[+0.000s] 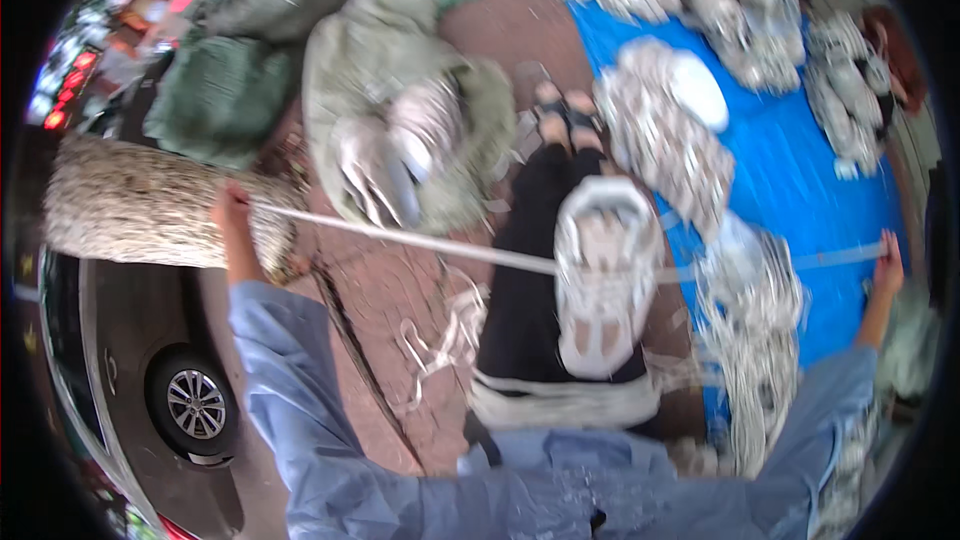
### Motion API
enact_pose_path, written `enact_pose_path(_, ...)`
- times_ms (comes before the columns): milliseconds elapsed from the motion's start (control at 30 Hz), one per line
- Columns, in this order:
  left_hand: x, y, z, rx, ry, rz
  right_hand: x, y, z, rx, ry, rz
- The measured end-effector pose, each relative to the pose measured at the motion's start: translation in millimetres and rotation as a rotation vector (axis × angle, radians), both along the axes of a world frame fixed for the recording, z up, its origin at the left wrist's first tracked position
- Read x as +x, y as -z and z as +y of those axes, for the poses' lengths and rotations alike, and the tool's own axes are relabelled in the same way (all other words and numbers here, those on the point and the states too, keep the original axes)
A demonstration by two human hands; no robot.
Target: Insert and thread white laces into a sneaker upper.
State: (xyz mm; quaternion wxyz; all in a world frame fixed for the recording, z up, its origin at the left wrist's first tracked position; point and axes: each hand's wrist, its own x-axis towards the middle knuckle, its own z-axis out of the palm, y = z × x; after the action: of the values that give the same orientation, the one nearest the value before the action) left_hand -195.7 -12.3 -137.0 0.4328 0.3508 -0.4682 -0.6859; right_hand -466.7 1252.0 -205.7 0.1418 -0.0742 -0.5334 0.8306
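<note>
Strap [420, 238] pulled straight, ends apart

Looks partway along. Done: stretched wide across the lap [525, 230], gripped at one side by the left hand [232, 202], at the other by the right hand [888, 258], both closed. Not done, apparently: ends unjoined, no knot to make out. Midway, atop the lap, a white oval bundle [603, 278]; cannot tell whether over the strap or threaded by it. Below, reddish paving [375, 340] with loose strips [455, 330]; rightward, a blue tarp [765, 175] bearing pale bundles [668, 140]. Ahead, an open green sack [490, 105]; leftward, outdoors, a parked grey car [130, 315].
</note>
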Motion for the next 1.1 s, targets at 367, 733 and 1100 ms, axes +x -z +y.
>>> enact_pose_path(367, -6, -26, 52, 0.035, -0.303, 0.0, 33, 29, 60, 0.25, 0.372, -0.023)
enact_pose_path(733, -51, -19, 245, -0.325, 0.436, -0.28, 11, -5, -100, 0.268, -0.163, 0.047)
enact_pose_path(1100, -19, 77, 489, -0.849, 0.826, -0.343, 191, -16, -602, 0.753, -0.941, 0.135)
